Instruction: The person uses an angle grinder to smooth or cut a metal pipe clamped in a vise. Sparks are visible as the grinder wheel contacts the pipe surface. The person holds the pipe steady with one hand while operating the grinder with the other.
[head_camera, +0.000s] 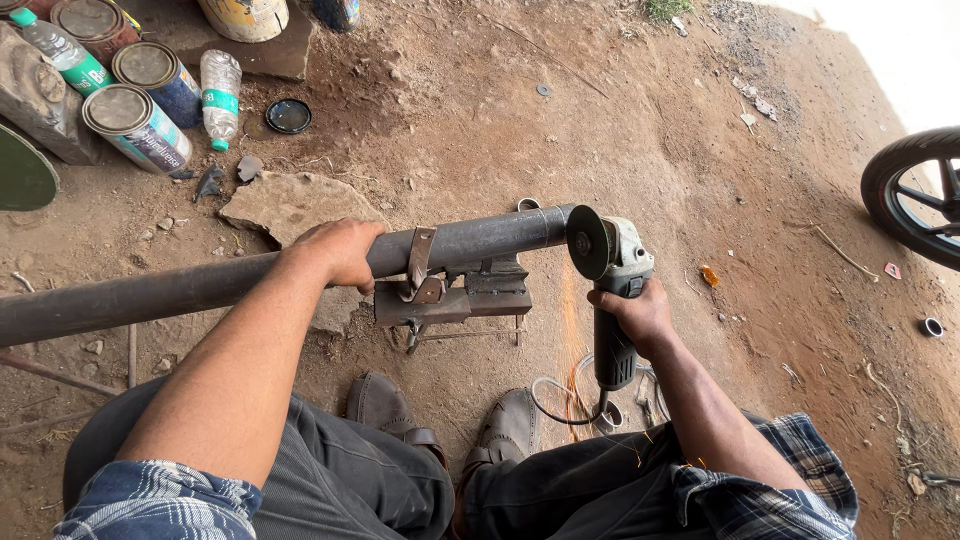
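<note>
A long dark steel pipe (180, 285) lies across a small metal clamp stand (455, 295) on the dirt floor. My left hand (340, 250) presses down on the pipe just left of the clamp strap. My right hand (635, 315) grips the body of an angle grinder (612, 300). Its disc (587, 242) meets the pipe's right end, and orange sparks fall below it. The grinder's cord (560, 400) loops on the ground near my shoes.
Paint cans (135, 125) and plastic bottles (220, 95) stand at the top left beside a flat stone (285, 200). A motorcycle wheel (915, 195) sits at the right edge. Small scraps and a metal ring (932, 327) litter the dirt.
</note>
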